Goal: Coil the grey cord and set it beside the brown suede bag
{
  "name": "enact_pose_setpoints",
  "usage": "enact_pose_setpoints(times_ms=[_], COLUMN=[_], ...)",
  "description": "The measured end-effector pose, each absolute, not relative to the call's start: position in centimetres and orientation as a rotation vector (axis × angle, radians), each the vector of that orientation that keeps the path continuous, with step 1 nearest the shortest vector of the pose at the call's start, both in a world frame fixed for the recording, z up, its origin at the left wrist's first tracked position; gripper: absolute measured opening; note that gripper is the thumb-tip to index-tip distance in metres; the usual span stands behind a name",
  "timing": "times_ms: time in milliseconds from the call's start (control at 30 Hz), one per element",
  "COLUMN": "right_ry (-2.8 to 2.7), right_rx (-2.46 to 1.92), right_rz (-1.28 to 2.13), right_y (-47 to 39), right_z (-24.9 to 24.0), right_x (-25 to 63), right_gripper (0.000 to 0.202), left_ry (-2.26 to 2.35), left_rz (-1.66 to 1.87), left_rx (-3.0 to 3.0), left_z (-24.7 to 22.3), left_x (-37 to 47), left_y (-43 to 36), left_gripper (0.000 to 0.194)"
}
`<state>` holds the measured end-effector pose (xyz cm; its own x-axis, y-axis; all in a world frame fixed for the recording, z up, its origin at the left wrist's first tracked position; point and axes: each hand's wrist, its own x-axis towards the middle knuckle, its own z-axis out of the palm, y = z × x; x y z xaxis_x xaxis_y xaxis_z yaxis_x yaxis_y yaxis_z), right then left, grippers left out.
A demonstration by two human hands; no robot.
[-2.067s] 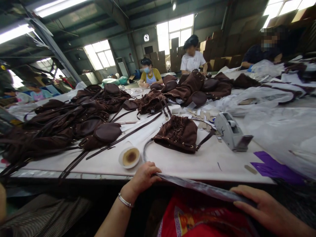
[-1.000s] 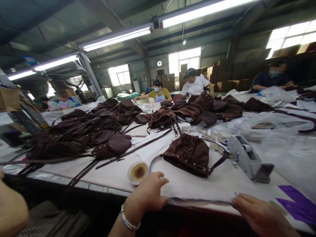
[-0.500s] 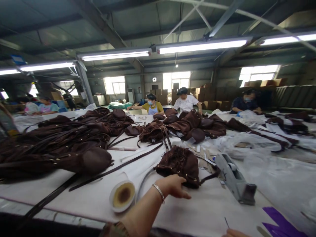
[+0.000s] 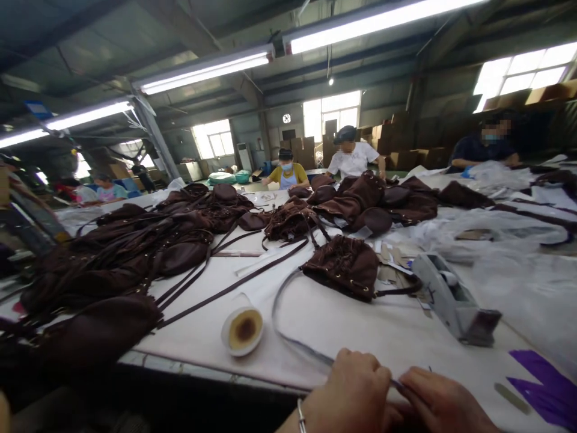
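A dark brown bag [image 4: 345, 266] with gold eyelets lies on the white table [image 4: 202, 343]. From its left side a long grey-looking strap [image 4: 282, 325] curves down toward me. My left hand [image 4: 356, 388], with a bracelet at the wrist, is closed around this strap near the table's front edge. Just to its right, my right hand [image 4: 444, 400] has its fingers pressed together on the strap's end part. A short dark piece shows between the two hands. The undersides of both hands are hidden.
A white bowl [image 4: 242, 332] with brown contents stands left of the strap. Brown bags [image 4: 135, 240] are heaped at the left and back. A grey tape dispenser [image 4: 455, 297], purple pieces [image 4: 543, 385] and clear plastic [image 4: 527, 288] lie at the right. People sit across the table.
My left hand has moved from beside the brown bag down to the front edge and closed on the strap. More of my right hand shows beside it. The view has shifted and tilted.
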<state>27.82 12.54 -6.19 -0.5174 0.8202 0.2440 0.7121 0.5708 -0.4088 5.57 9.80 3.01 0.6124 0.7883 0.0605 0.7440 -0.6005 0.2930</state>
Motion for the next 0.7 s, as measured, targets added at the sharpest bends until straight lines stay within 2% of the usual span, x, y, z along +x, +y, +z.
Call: enact_pose_setpoints(times_ms=[133,233,300,367,500,700], right_ry=[-2.357,-2.189,-1.95,-1.727,-1.636,-2.064], right_rx=[-1.338,-1.325,-1.32,-1.351,-1.492,-1.751], right_rz=[0.685,1.334,1.787,2.036,2.009,1.426], right_y=[11.8,10.5,9.3,7.7,5.0,5.9], right_z=[-3.1,-0.5,0.1,-0.2,-1.5,1.6], right_x=[25.5,26.3,28.4,31.4,37.6,39.4], right_gripper=[0.027,0.012,0.021,0.024,0.021,0.015], left_ry=[1.316,1.376,1.507,1.67,1.873,1.961], left_rz=[0.122,0.042,0.093,0.123,0.064,0.1], left_rx=[2.656,2.587,2.546,2.503,2.414,2.421], left_z=[1.3,0.8,0.7,0.7,0.1,0.5], left_x=[6.5,5.1,3.3,1.4,-1.4,-0.1], left_y=[9.4,10.8,12.1,13.4,15.1,14.5], left_gripper=[0.012,0.015,0.017,0.022,0.025,0.023])
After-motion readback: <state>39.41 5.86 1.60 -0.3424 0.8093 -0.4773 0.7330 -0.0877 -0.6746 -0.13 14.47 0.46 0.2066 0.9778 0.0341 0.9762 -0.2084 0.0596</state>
